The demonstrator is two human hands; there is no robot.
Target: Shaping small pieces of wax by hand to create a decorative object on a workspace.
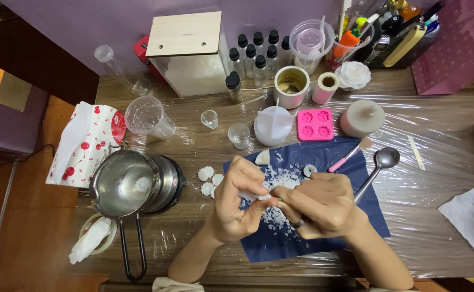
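Hands meet over the middle of a dark blue rectangular cloth mat [313, 238] on the wooden desk [437, 227], which is covered in clear plastic film. Head view, the only one. Left hand [237, 203] and right hand [318, 205] are pressed close, fingertips together, pinching a small white wax piece [263, 197] between them. The piece is mostly hidden by the fingers; what shows runs roughly left to right, from one hand's fingertips to the other's. Which end leads cannot be told.

White wax flakes [280, 176] lie scattered on the mat just beyond and under the hands. To the left of the left hand, off the mat, small white flower-shaped wax pieces [209, 181] sit in a cluster on the desk. Farther left, a steel melting pot with a long wire handle [123, 186] rests on a round black burner; one white flower piece lies inside it.

Right of the right hand, a steel spoon [380, 165] lies diagonally, bowl up and to the right, beside a pink-handled tool [348, 157]. Behind the mat: a pink square silicone mould [315, 124], a white lidded plastic cup [272, 125], two small clear glass cups [239, 135], a row of black-capped clear bottles [256, 54], and a pale wooden box [188, 54].
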